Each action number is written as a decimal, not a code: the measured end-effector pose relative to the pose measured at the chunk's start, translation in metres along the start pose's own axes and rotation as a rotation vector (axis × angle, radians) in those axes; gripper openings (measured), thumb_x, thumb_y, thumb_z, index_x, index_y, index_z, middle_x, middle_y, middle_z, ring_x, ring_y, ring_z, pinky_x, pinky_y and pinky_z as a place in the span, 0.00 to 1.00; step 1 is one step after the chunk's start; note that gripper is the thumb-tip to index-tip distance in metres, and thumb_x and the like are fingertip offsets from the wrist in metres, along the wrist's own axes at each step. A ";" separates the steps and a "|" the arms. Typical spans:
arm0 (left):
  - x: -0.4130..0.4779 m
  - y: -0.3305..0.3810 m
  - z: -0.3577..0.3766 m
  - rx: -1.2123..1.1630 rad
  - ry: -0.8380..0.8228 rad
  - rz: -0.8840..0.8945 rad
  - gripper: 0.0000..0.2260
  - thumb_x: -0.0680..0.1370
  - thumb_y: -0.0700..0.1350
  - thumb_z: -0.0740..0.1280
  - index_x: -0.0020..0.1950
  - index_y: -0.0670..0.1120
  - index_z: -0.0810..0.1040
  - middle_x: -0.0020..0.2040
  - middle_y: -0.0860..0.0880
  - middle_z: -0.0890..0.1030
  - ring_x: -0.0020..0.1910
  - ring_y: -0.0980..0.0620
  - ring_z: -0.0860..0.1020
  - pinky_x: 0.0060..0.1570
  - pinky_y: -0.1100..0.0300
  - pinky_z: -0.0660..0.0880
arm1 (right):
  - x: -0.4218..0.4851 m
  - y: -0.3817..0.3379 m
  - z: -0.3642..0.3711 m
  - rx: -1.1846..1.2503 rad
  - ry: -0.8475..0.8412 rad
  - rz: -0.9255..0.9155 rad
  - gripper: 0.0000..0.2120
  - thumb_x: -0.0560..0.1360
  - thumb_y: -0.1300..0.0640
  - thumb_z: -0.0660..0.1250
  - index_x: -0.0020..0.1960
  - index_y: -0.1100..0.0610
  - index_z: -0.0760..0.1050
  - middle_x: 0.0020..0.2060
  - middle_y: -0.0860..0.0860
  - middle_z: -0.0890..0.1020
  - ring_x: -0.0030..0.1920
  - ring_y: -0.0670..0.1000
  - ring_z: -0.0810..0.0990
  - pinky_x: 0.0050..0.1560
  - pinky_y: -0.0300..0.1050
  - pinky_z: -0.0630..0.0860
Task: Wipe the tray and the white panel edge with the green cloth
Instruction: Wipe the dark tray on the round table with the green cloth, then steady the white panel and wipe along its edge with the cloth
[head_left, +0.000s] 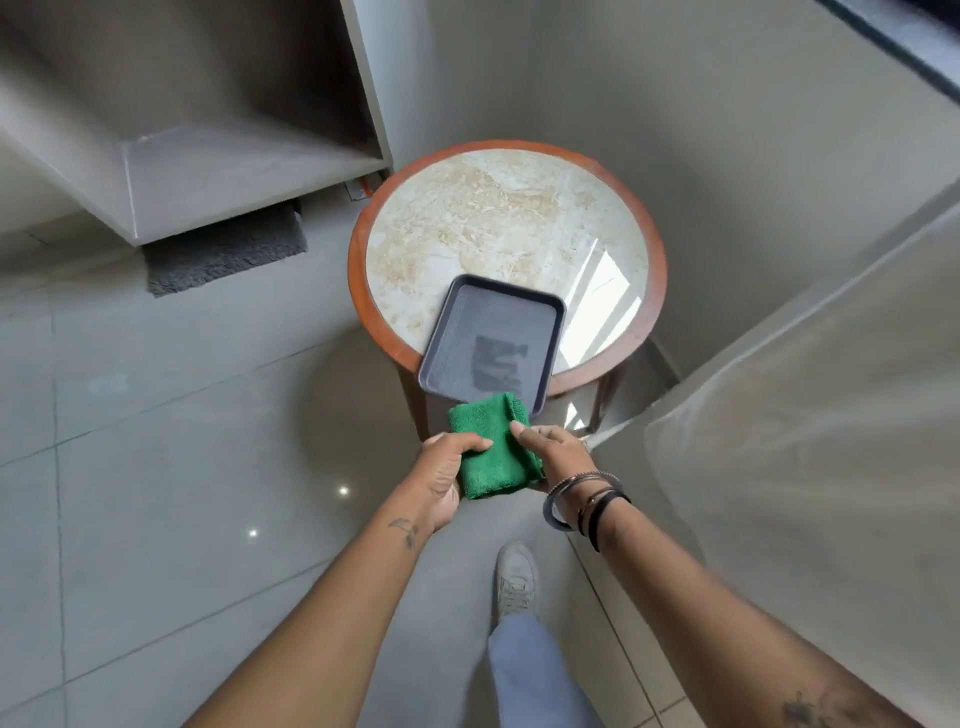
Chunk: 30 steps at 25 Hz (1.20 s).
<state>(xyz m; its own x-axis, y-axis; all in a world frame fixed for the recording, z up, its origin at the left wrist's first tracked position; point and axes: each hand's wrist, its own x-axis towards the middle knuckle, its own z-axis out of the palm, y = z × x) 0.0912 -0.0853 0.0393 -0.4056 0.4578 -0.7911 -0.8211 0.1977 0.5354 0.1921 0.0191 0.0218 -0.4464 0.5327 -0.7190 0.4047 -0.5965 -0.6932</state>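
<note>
Green cloth (493, 447): folded into a thick pad, held in the air between both hands, just below the near edge of the tray.

Left hand (445, 475): closed around the cloth's left edge, thumb on top, fingers curled beneath.

Right hand (558, 451): gripping the cloth's right edge, thumb pressed on the upper surface near the far corner. Bracelets (582, 501), several, metal and dark bands, sit on this wrist.

Tray (493, 340): dark, rectangular, rounded corners, shallow rim. Lies directly beyond the hands, set at an angle, its near end hanging past the edge of the tabletop. A darker smeared patch shows on its floor toward the near right. The cloth's far corner overlaps the tray's near rim in view; whether they touch cannot be told.

Tabletop (493, 218): round, pale marbled surface inside a reddish-brown wooden rim, beyond the hands. Bright window reflection on its right side.

White panel (810, 415): large pale slanted surface to the right of the right hand, its edge running down toward the wrist.

Cabinet (208, 171): pale open unit, far left beyond the left hand; grey mat (223, 254) beneath it.

Floor (156, 467): glossy grey tiles. One shoe (515, 579) and a trouser leg below the hands.
</note>
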 end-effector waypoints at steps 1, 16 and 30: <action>-0.009 -0.020 -0.010 -0.027 -0.016 -0.028 0.17 0.74 0.32 0.66 0.63 0.33 0.76 0.59 0.33 0.80 0.57 0.35 0.81 0.59 0.37 0.77 | -0.012 0.019 -0.003 0.002 0.017 -0.002 0.09 0.73 0.59 0.74 0.42 0.56 0.73 0.39 0.55 0.80 0.40 0.54 0.79 0.48 0.52 0.77; 0.073 -0.354 -0.020 0.300 0.513 0.012 0.07 0.75 0.45 0.68 0.51 0.43 0.78 0.49 0.42 0.83 0.48 0.40 0.81 0.51 0.47 0.80 | 0.009 0.260 -0.197 -1.935 0.269 -0.416 0.37 0.74 0.45 0.64 0.78 0.56 0.57 0.79 0.60 0.51 0.79 0.61 0.49 0.75 0.65 0.43; 0.354 -0.534 0.104 0.371 0.358 0.222 0.16 0.80 0.48 0.63 0.66 0.43 0.74 0.57 0.42 0.82 0.55 0.41 0.80 0.52 0.56 0.75 | 0.146 0.305 -0.328 -2.588 0.894 -0.438 0.49 0.74 0.32 0.55 0.79 0.58 0.33 0.76 0.62 0.31 0.74 0.65 0.28 0.61 0.71 0.19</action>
<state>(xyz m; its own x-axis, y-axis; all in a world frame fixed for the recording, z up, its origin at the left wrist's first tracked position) 0.4282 0.0609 -0.4957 -0.7171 0.2132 -0.6636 -0.5301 0.4513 0.7179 0.5122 0.1117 -0.3111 -0.7283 0.6795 -0.0891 0.2848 0.4183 0.8625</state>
